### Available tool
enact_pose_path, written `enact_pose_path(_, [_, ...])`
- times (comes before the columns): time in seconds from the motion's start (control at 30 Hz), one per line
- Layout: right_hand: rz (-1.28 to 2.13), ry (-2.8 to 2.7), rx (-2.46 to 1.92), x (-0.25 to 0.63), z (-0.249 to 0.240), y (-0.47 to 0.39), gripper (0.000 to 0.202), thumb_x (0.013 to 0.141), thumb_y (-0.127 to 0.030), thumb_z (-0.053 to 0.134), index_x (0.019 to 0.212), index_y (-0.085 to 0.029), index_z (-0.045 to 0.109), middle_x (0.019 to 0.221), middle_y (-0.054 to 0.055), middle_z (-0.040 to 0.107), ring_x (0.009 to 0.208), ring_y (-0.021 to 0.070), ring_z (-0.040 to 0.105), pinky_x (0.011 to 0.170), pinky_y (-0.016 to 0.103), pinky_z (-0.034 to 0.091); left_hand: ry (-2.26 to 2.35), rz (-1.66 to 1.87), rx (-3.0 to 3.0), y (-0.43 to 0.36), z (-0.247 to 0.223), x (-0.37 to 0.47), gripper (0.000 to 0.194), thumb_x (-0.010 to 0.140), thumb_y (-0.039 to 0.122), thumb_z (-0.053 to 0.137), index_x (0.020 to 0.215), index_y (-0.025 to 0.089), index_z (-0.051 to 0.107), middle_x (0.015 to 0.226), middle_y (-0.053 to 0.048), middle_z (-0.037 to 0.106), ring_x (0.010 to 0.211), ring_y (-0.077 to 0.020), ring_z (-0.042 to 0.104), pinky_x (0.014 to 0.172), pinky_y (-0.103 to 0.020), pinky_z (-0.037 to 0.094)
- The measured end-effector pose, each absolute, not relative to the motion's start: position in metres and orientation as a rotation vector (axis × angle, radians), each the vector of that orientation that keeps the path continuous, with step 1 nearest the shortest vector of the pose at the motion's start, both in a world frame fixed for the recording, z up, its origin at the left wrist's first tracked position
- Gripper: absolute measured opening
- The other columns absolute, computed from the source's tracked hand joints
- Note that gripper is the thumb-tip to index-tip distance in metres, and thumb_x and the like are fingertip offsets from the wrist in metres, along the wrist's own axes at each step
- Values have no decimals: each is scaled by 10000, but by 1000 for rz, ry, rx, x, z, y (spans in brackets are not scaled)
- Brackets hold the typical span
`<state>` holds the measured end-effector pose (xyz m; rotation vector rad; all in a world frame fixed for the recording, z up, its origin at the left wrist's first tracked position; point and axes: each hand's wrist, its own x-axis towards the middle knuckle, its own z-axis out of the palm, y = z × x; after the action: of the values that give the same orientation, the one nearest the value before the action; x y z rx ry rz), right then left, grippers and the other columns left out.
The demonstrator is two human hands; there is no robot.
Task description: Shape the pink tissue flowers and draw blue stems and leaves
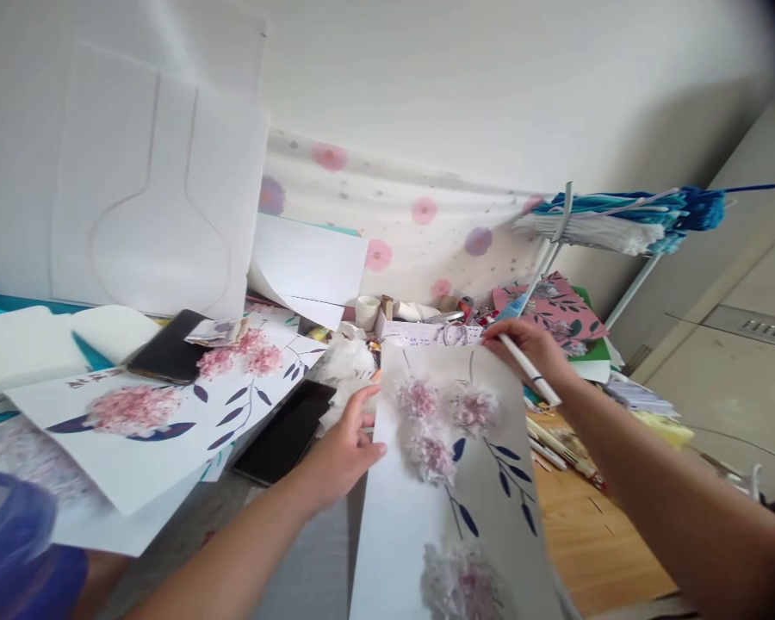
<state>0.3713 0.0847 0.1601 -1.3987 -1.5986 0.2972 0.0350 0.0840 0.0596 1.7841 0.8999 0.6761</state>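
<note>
A white sheet [393, 525] with raised pink and white tissue flowers [430, 456] and dark painted leaves stands tilted up in front of me. My left hand [345, 443] grips its left edge, thumb at the front and fingers mostly behind it. At the upper right corner, my right hand [533, 349] pinches the sheet and also holds a white pen [530, 370] that slants down to the right. The tips of the right fingers are partly hidden. Thin stem lines rise from the two upper flowers.
Another flower sheet [187, 430] lies at left, with a black phone [171, 349] on it. A dark tablet [284, 430] is beside my left hand. A purple container [13, 534] is at lower left. Blue and white pipe cleaners [620, 220] hang at upper right above a pink flower sheet [548, 310].
</note>
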Motion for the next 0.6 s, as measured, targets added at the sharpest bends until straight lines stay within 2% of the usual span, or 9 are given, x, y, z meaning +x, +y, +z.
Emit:
enact_pose_path(0.03, [323, -1596, -1419, 371, 148, 91, 304, 1009, -361, 687, 1249, -173, 678, 1209, 83, 721, 974, 223, 729, 823, 417, 628, 898, 692, 1782, 85, 60, 35, 699, 916, 263, 509, 1561, 208, 244, 1261, -116, 641, 884, -169, 674, 872, -349, 554])
enact_pose_path(0.07, [344, -1586, -1431, 370, 135, 97, 343, 1013, -351, 683, 1314, -188, 658, 1314, 100, 690, 1074, 256, 716, 891, 460, 622, 903, 701, 1785, 86, 60, 34, 642, 917, 315, 482, 1520, 198, 297, 1122, -73, 655, 834, -173, 650, 829, -342, 541])
enact_pose_path(0.13, [385, -1565, -1443, 363, 111, 110, 351, 1014, -352, 680, 1329, -199, 655, 1355, 104, 675, 1115, 269, 705, 923, 478, 612, 925, 685, 1803, 89, 63, 30, 505, 911, 425, 441, 1360, 194, 443, 848, 10, 590, 740, -183, 594, 723, -320, 493])
enact_pose_path(0.2, [447, -1547, -1433, 351, 90, 122, 361, 1012, -351, 684, 1336, -195, 650, 1354, 105, 674, 1117, 270, 706, 922, 482, 612, 992, 652, 1842, 92, 66, 25, 373, 885, 493, 457, 1115, 211, 539, 677, 67, 434, 627, -167, 485, 626, -292, 396])
enact_pose_path(0.27, [512, -1522, -1409, 338, 74, 134, 355, 1015, -347, 680, 1335, -198, 651, 1358, 108, 673, 1116, 266, 705, 923, 480, 612, 1097, 628, 1880, 96, 68, 19, 277, 865, 470, 475, 1002, 233, 524, 619, 93, 311, 574, -153, 390, 583, -278, 306])
enact_pose_path(0.4, [588, -1447, -1349, 324, 63, 149, 352, 1017, -342, 678, 1335, -194, 648, 1356, 110, 673, 1110, 261, 706, 920, 479, 612, 1274, 504, 1925, 105, 66, 11, 253, 855, 374, 487, 1077, 260, 447, 587, 112, 390, 554, -163, 431, 556, -263, 297])
enact_pose_path(0.47, [598, -1388, -1311, 325, 64, 145, 298, 1012, -356, 679, 1270, -205, 679, 1300, 97, 697, 1077, 245, 707, 916, 456, 607, 1357, 419, 1946, 108, 64, 7, 259, 865, 346, 493, 1101, 261, 428, 563, 120, 416, 532, -169, 458, 533, -259, 290])
enact_pose_path(0.53, [610, -1314, -1265, 329, 65, 129, 243, 950, -428, 723, 1129, -263, 726, 1098, 64, 735, 1006, 238, 700, 909, 403, 598, 1423, 345, 1983, 108, 66, 2, 234, 888, 308, 473, 1114, 256, 438, 550, 119, 447, 526, -170, 498, 535, -248, 274])
enact_pose_path(0.6, [668, -1256, -1223, 334, 64, 103, 316, 929, -563, 661, 1071, -292, 740, 885, 39, 712, 845, 236, 699, 785, 386, 610, 1454, 284, 2044, 105, 70, -2, 163, 908, 266, 455, 1068, 248, 484, 557, 107, 503, 533, -160, 515, 561, -240, 244])
